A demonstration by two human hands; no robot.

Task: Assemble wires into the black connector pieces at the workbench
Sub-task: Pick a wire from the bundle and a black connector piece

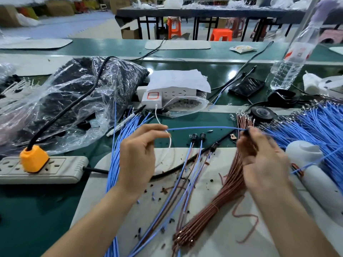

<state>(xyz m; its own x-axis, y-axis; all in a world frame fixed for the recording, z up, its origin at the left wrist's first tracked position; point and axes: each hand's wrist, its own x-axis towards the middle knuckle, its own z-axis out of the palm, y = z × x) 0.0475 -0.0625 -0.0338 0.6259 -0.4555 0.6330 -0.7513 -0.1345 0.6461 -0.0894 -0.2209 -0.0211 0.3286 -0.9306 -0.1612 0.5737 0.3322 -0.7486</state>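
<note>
Green bench (37, 204): left hand (137, 154) pinches one end of a blue wire (204, 127); right hand (263, 160), blurred, grips a black connector (246, 131) at the wire's other end.

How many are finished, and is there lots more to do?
A few look done: wired black connectors lie on the mat. Right now the left hand pinches a blue wire whose other end meets a black piece in the right hand. Lots left: the blue wire pile and the brown wire bundle wait.
</note>
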